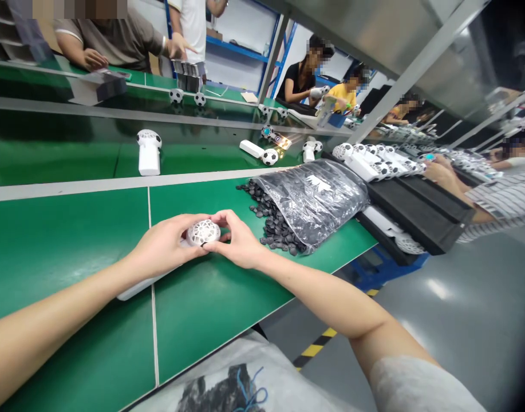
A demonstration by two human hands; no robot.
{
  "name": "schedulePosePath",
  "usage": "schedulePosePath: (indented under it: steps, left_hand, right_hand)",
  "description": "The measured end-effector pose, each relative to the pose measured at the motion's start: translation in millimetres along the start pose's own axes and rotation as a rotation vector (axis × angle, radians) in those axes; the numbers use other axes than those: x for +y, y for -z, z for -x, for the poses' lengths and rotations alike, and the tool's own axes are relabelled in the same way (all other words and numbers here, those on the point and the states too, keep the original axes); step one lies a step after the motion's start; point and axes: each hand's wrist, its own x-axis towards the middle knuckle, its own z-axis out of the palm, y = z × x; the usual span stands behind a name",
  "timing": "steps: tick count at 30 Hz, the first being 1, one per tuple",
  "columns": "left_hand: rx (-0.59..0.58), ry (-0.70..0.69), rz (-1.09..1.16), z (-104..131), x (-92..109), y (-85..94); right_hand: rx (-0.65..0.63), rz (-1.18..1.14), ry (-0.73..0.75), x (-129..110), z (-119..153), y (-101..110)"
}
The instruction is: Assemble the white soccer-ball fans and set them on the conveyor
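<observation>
Green, smooth and faintly glossy, the work surface (73,229) spreads from the left edge of the frame to the middle, its near edge slanting up from the bottom centre toward the right. A pale seam (155,337) crosses it left of centre, and a light rail (73,187) bounds its far side. Left of the hands the surface reaches the frame's edge; to the right, room narrows between the near edge and a clear plastic bag (326,191).

At the centre lies the white fan-like device (204,233), its rounded head webbed like a lattice, its smooth handle partly hidden beneath the left forearm. The left hand (170,237) is curled around the head's left side; the right hand (239,243) pinches its right rim between thumb and fingers.

Crinkled and shiny, the bag spills small flat black pieces (279,229) just right of the right hand. Beyond it, at right, a black tray (421,209) and a row of white units with football-patterned heads (374,157) block the way, near a co-worker's striped sleeve (506,197). Past the rail, upper left of centre, another white unit (149,159) stands upright.
</observation>
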Motion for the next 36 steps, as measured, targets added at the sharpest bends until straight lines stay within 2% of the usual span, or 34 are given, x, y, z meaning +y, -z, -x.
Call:
schedulePosePath:
  steps: [2,5,7,9,14,19,21,24,27,31,36]
  left_hand:
    - [-0.021,0.035,-0.019,0,-1,0.1]
    - [-0.072,0.12,-0.081,2,1,0.7]
    - [-0.087,0.13,-0.114,3,2,1.7]
    - [-0.1,0.086,-0.129,4,1,3.7]
    - [-0.094,-0.015,-0.281,4,-8,12.3]
    - [-0.118,-0.082,-0.28,2,-15,17.7]
    - [-0.138,-0.091,-0.264,2,-16,17.5]
    - [-0.149,-0.066,-0.266,3,-14,14.2]
    - [-0.112,-0.013,-0.257,5,-9,8.9]
    - [-0.076,-0.02,-0.227,6,-4,4.5]
    - [-0.046,-0.015,-0.203,7,-2,5.5]
  right_hand:
    - [-0.011,0.192,0.042,5,-8,20]
    - [0.104,0.825,0.0,17,-17,56]
    - [0.081,1.138,-0.064,25,-19,72]
    - [0.007,1.235,-0.088,31,-19,77]
    - [-0.074,1.284,-0.08,31,-20,67]
    - [-0.098,1.212,-0.031,19,-13,62]
    - [-0.081,0.985,0.033,11,-3,55]
    - [-0.022,0.511,0.137,-3,12,36]
    - [-0.041,0.225,0.143,-13,18,17]
    - [-0.064,0.126,0.198,-16,13,3]
    - [-0.017,0.104,0.189,-14,4,1]
